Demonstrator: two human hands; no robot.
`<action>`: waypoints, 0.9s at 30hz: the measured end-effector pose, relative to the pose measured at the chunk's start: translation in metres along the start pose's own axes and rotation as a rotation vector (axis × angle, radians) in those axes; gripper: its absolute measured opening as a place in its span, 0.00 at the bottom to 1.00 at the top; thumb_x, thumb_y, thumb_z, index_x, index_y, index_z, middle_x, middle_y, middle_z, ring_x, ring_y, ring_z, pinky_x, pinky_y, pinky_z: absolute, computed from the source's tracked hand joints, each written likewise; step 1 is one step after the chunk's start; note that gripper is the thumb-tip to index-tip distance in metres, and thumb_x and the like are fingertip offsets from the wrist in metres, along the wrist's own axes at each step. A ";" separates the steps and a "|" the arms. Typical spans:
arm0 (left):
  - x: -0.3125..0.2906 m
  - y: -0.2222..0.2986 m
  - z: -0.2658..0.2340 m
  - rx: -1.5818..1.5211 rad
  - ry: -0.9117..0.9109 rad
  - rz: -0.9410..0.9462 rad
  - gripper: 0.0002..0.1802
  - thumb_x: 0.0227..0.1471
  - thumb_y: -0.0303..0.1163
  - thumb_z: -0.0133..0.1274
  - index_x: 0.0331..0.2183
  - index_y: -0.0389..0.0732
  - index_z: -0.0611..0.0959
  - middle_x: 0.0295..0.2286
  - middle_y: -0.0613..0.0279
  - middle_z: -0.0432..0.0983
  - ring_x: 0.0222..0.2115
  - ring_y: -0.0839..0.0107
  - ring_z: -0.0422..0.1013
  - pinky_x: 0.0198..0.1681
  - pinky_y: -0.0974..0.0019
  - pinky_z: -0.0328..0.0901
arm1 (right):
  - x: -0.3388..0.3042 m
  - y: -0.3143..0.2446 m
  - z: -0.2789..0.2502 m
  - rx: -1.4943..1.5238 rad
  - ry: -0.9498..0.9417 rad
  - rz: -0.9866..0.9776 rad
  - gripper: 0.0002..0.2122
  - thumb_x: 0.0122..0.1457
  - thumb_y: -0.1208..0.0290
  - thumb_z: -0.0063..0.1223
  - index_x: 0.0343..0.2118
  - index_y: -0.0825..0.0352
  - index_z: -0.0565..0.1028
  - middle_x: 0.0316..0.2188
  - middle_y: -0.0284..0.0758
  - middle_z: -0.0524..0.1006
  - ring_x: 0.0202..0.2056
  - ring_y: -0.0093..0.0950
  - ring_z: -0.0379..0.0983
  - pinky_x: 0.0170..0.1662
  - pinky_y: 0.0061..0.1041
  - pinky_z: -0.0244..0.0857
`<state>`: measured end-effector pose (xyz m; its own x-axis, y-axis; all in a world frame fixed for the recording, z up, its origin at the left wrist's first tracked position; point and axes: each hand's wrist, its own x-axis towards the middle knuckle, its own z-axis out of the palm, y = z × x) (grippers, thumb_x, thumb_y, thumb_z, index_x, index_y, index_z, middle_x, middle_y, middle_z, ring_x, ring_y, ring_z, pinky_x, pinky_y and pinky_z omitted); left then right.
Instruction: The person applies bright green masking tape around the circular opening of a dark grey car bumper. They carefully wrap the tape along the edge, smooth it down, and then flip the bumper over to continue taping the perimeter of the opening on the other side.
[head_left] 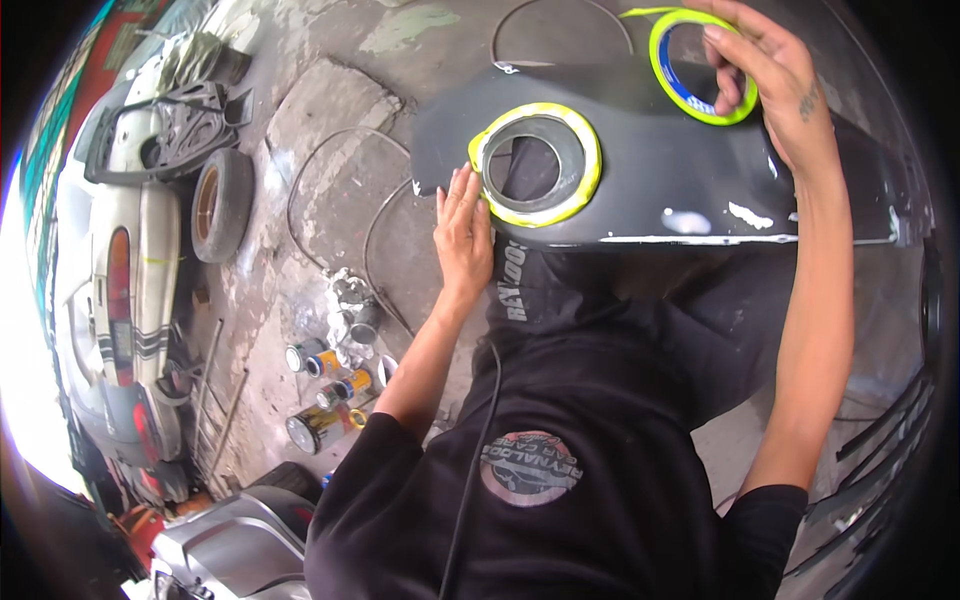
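Observation:
A dark grey painted body panel (680,165) lies across my lap, with white bare patches along its near edge. Bright yellow-green masking tape (592,165) rings a round opening on its left part, and a dark collar (562,140) sits inside that ring. My left hand (465,235) rests against the ring's left side, fingers stretched out flat and fingertips touching the tape's edge. Above the panel's far right part, my right hand (775,70) grips a roll of masking tape (662,65), yellow-green with a blue core. A short loose tape end sticks out leftward from the roll.
Several paint cans (318,428) stand on the stained concrete floor (335,100) at the lower left. A hose (292,200) curls between them and the panel. Further left are a tyre (222,205) and piled car parts (125,280). Dark slats (880,440) line the right side.

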<state>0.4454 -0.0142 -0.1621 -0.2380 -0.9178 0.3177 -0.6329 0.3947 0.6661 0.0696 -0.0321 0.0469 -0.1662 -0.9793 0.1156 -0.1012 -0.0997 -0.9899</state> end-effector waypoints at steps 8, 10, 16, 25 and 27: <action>0.038 -0.004 0.008 -0.216 0.001 0.042 0.33 0.76 0.44 0.37 0.72 0.36 0.66 0.72 0.46 0.59 0.75 0.48 0.51 0.77 0.41 0.36 | 0.005 0.022 -0.001 -0.093 -0.073 -0.060 0.22 0.70 0.64 0.59 0.62 0.70 0.78 0.30 0.26 0.73 0.23 0.13 0.68 0.27 0.18 0.70; 0.035 0.000 0.001 -0.245 -0.056 0.107 0.33 0.76 0.45 0.36 0.71 0.35 0.68 0.72 0.45 0.59 0.75 0.48 0.51 0.77 0.41 0.33 | 0.008 0.024 -0.008 -0.061 -0.083 -0.046 0.21 0.70 0.65 0.58 0.62 0.71 0.78 0.30 0.26 0.73 0.23 0.14 0.68 0.28 0.18 0.70; 0.049 0.014 -0.004 -0.551 0.178 -0.045 0.32 0.76 0.42 0.35 0.67 0.28 0.71 0.68 0.47 0.69 0.72 0.56 0.58 0.78 0.48 0.38 | 0.004 0.017 0.000 -0.045 -0.069 -0.044 0.20 0.71 0.67 0.57 0.61 0.72 0.79 0.30 0.28 0.75 0.23 0.15 0.68 0.27 0.19 0.71; 0.076 0.011 -0.015 0.125 -0.306 0.298 0.31 0.72 0.37 0.46 0.70 0.35 0.68 0.73 0.48 0.58 0.75 0.49 0.50 0.77 0.38 0.38 | 0.005 0.018 -0.003 -0.035 -0.050 -0.038 0.21 0.71 0.67 0.57 0.62 0.73 0.78 0.30 0.27 0.74 0.23 0.14 0.68 0.26 0.18 0.70; 0.080 0.006 -0.022 0.146 -0.269 0.335 0.31 0.72 0.37 0.47 0.70 0.35 0.69 0.72 0.48 0.59 0.75 0.49 0.50 0.77 0.38 0.39 | 0.005 0.015 -0.001 -0.014 -0.052 -0.034 0.20 0.69 0.68 0.59 0.60 0.73 0.79 0.31 0.29 0.75 0.22 0.15 0.69 0.26 0.20 0.72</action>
<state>0.4385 -0.0839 -0.1178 -0.6183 -0.7263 0.3001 -0.5810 0.6797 0.4477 0.0666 -0.0387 0.0324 -0.1111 -0.9833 0.1439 -0.1194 -0.1306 -0.9842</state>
